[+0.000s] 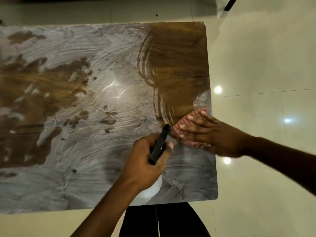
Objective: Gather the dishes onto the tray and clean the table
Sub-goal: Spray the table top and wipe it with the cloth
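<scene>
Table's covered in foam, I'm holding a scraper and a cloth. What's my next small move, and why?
Probably pull the scraper through the foam just left of the bare patch: only the far right corner of the table is cleared, and the right hand presses the cloth beside its tip.

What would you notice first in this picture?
White foamy smears swirl over most of the wooden table, leaving a bare brown patch at its far right corner. Near the right edge, the right hand presses flat on a red-checked cloth, and the left hand grips a black tool beside it.
</scene>
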### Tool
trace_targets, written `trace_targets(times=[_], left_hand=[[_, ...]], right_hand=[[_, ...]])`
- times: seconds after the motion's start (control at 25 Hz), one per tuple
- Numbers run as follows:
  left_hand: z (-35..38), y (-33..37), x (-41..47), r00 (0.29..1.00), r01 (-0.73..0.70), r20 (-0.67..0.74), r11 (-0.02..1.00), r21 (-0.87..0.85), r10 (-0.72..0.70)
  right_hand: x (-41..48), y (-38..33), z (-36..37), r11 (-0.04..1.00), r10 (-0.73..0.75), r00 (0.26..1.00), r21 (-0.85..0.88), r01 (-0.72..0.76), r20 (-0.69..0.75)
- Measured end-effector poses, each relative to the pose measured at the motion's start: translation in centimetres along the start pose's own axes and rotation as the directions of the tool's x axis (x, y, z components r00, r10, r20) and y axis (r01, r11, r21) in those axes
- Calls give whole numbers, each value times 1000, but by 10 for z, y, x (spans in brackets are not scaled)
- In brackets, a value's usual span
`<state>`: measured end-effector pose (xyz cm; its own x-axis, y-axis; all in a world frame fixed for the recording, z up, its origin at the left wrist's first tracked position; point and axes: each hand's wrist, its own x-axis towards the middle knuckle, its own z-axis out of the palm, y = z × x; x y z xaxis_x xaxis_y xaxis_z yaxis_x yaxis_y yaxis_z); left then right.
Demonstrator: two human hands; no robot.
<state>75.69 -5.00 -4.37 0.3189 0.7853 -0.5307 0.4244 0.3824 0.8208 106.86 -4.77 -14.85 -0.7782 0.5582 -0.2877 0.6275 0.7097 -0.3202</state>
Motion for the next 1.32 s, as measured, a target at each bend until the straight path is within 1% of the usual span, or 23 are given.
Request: trace_targets(times=[0.04,0.12,0.2,0.24,0.28,0.32,0.4,0.44,0.48,0.56,0.64,0.72,0.8,0.84,0.88,0.92,0.96,1.04,1.12,1.16,1.24,1.28,1.32], left_hand=[[1,-2,-3,1000,-7,19,1000,13,7],[4,-7,-17,997,-15,75,1000,3,15],[9,-14,-37,993,-26,111,999,19,24],[13,-18,-47,994,-25,110,999,39,20],[16,-24,-59,995,-14,98,999,47,9],[19,-31,-68,996,-4,85,999,46,0],[20,-42,-80,998,-14,67,998,57,10],[19,-47,-84,998,-33,64,997,64,29],[17,-50,-87,997,-52,67,997,62,48],[11,-54,-94,993,-87,84,995,43,83],[6,-56,-100,989,-119,91,992,31,116],[4,-58,-103,986,-141,89,990,17,139],[4,-62,-107,986,-148,72,989,3,147],[4,-64,-109,987,-143,66,990,-22,144],[3,-66,-111,988,-135,68,989,-61,139],[3,-68,-113,988,-127,79,986,-107,135],[2,-71,-115,987,-116,94,981,-155,131],[-3,-77,-118,984,-90,129,971,-223,120],[-8,-81,-121,980,-86,156,969,-233,125],[-10,-83,-124,979,-89,160,971,-220,126],[-16,-87,-129,976,-103,174,979,-174,134],[-18,-89,-132,974,-106,185,982,-156,134],[-19,-91,-134,973,-104,192,984,-145,131]], right_hand=[[-3,14,-5,999,38,999,-17,-38,-23],[22,40,-23,960,279,955,70,-273,-97],[69,48,-43,787,601,787,279,-551,-143],[88,40,-48,711,688,711,331,-620,-145],[98,22,-44,696,703,699,331,-637,-132],[100,-3,-32,758,637,759,285,-587,-134],[69,-65,6,942,330,937,107,-319,-118],[40,-96,26,982,190,979,34,-188,-68],[8,-123,44,996,90,996,-10,-91,-18],[-49,-139,56,998,21,998,-62,-17,56],[-68,-116,50,992,103,994,-79,-100,34],[-47,-85,34,945,328,939,52,-324,-104],[-3,-70,16,791,605,776,255,-557,-181],[18,-74,14,717,690,701,302,-628,-181],[34,-88,18,689,720,669,300,-660,-185],[41,-109,28,719,693,692,251,-648,-200],[39,-135,43,797,604,769,169,-580,-207],[6,-191,76,942,334,934,9,-336,-127],[-47,-221,99,982,176,983,-56,-179,-44],[-71,-222,102,983,178,984,-49,-179,-26],[-93,-208,96,934,355,931,59,-351,-83],[-88,-201,91,862,500,855,168,-478,-138],[-72,-196,84,743,659,732,293,-601,-170]])
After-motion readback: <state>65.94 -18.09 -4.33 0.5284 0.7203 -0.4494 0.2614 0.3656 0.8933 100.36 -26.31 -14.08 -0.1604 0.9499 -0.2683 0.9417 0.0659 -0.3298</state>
